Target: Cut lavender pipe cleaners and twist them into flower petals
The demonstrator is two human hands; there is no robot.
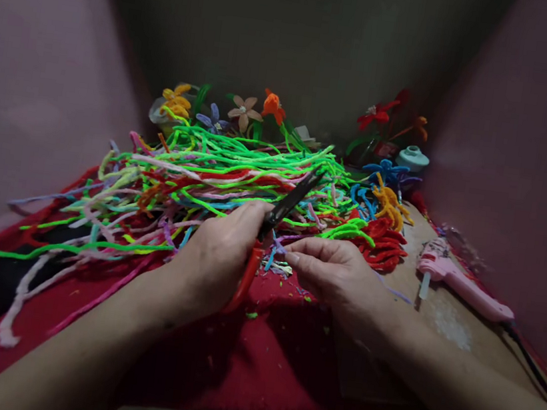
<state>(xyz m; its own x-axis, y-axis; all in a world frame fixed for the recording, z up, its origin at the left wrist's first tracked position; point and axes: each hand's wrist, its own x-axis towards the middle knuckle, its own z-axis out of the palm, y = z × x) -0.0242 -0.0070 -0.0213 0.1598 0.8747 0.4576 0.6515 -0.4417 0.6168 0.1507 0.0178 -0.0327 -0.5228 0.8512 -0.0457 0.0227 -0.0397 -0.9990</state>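
Note:
My left hand [219, 252] is closed around red-handled scissors [295, 201], whose dark blades point up and away over the pile. Close beside them, my right hand [330, 266] pinches a purple pipe cleaner [278, 246] between thumb and fingertips. A thin purple length [396, 291] trails out on the far side of that hand. Beyond both hands lies a heap of pipe cleaners [229, 159] in green, pink, red and other colours. Small clippings [278, 268] are scattered on the red cloth [253, 357] under my hands.
A pink glue gun [464, 284] rests on a brown board [432, 320] at the right, its cord running off. Red bundled pieces [383, 245] and orange ones [390, 203] sit near it. Finished flowers [245, 112] stand along the back, with a pale teal container [413, 157].

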